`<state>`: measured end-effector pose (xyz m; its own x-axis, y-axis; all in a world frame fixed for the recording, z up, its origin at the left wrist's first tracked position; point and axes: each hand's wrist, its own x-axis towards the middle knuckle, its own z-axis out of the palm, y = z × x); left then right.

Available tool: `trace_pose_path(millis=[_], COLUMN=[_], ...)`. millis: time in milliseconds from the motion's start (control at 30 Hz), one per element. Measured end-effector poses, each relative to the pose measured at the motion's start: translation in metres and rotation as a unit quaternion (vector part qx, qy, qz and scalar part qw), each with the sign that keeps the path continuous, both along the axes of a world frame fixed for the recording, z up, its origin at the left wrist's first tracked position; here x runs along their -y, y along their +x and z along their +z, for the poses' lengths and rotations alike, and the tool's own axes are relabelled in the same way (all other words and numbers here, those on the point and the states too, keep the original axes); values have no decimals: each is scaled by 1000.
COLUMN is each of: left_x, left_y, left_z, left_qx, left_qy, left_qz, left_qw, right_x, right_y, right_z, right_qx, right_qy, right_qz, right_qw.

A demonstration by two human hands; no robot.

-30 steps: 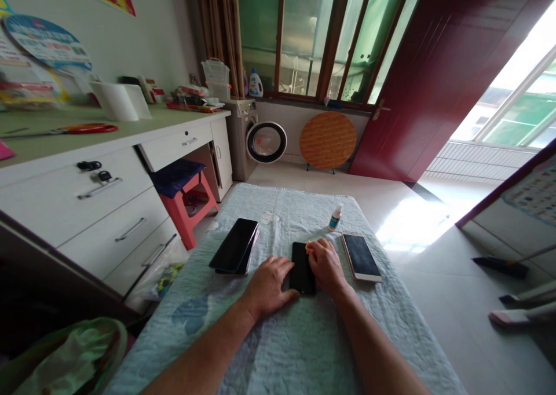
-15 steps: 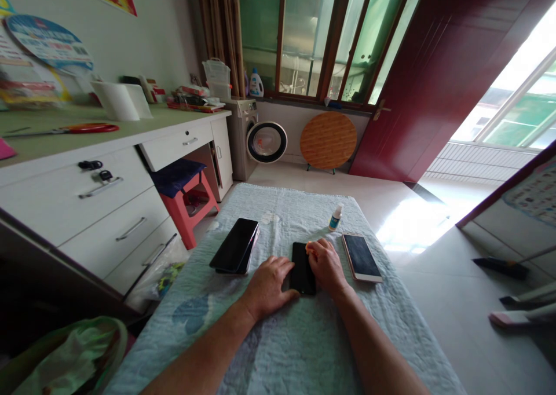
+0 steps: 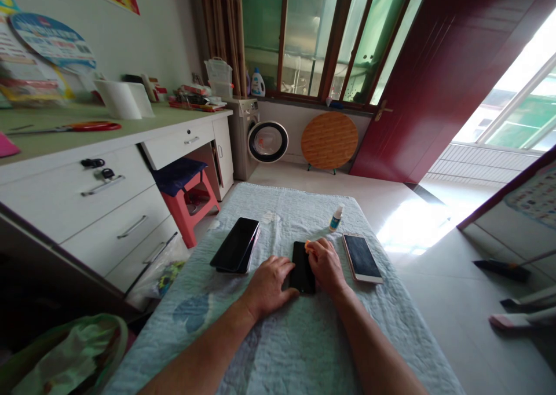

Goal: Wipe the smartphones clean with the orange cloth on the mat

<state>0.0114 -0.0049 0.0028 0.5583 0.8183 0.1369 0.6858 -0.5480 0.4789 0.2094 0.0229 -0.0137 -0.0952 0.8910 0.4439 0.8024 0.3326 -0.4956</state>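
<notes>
A black smartphone (image 3: 301, 274) lies flat on the quilted cloth, screen up, between my two hands. My left hand (image 3: 271, 285) holds it by the left side, fingertips along the edge and thumb at the lower corner. In the closed fingers of my right hand (image 3: 325, 263) is a small orange cloth (image 3: 307, 246), pressed on the upper right of the screen; most of it is hidden. To the right lies a white-framed smartphone (image 3: 362, 258). A small spray bottle (image 3: 336, 218) stands upright behind it. Stacked dark phones (image 3: 237, 245) rest on the left.
The light blue quilt (image 3: 286, 348) covers the low table. A white desk (image 3: 104, 195) with drawers runs along the left, a red stool (image 3: 186, 207) beneath it. Lower left is a lined bin (image 3: 117, 331). A washing machine (image 3: 242, 137) with its door open stands behind.
The view has shifted very slightly. Both hands stay almost where they were, the orange cloth still against the upper part of the black phone's screen.
</notes>
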Motion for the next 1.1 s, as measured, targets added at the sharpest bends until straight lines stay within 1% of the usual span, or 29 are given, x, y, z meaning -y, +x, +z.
trace_pose_path(millis=[267, 433, 567, 833, 967, 1100], left_x=[0, 0, 0, -1, -1, -1], left_y=[0, 0, -1, -1, -1, -1], left_z=[0, -1, -1, -3, -2, 0], left_qx=[-1, 3, 6, 9, 9, 5], left_qy=[0, 4, 1, 5, 2, -2], left_qz=[0, -2, -4, -5, -9, -9], left_qw=[1000, 1000, 1000, 1000, 1000, 1000], right_x=[-1, -1, 1, 5, 6, 5], right_y=[2, 0, -3, -10, -13, -11], right_z=[-3, -1, 1, 4, 6, 7], right_qx=[17, 40, 57, 52, 50, 45], right_qy=[-24, -33, -35, -31, -35, -41], right_qz=[-20, -24, -8, 44, 71, 67], right_qw=[999, 998, 998, 997, 996, 996])
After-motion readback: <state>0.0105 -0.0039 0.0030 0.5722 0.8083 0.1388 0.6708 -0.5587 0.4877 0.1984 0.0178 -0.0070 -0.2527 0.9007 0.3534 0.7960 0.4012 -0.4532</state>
